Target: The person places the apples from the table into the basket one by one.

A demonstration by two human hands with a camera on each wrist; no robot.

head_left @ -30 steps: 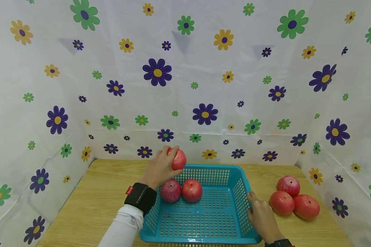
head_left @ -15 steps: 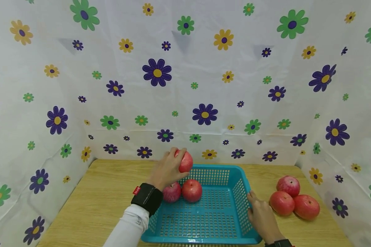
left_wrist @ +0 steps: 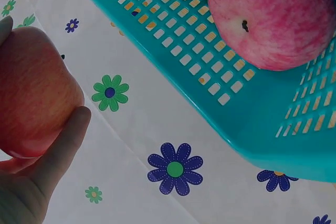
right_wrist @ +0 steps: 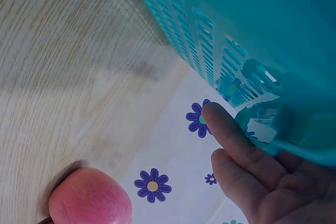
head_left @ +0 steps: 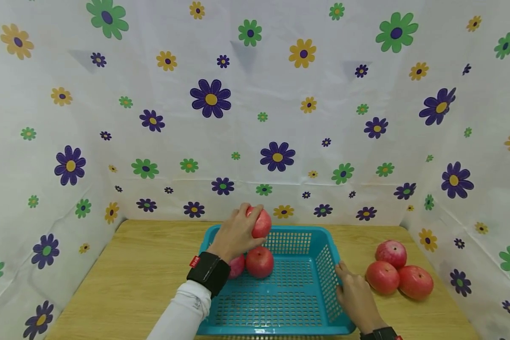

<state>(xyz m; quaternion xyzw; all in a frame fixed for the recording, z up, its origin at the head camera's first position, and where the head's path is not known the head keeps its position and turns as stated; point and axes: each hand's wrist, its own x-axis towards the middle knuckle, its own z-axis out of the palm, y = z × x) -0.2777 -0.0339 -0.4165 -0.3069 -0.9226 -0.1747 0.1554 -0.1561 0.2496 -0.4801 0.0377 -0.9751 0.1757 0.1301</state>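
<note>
My left hand grips a red apple over the back left part of a blue plastic basket. Fingers hold the same apple from the side in the left wrist view, high beside the basket rim. Two apples sit in the basket: a plain red apple and a streaked apple, partly hidden by my left hand. My right hand holds the basket's right rim, with fingers on the outside of the wall in the right wrist view.
To the right of the basket three more apples stand grouped on the wooden table: one at the back, a left apple and a right apple. A flower-patterned white cloth encloses the back and sides.
My left hand has carried the apple rightward, further over the basket. The right hand keeps its hold on the rim. The head view has shifted slightly.
</note>
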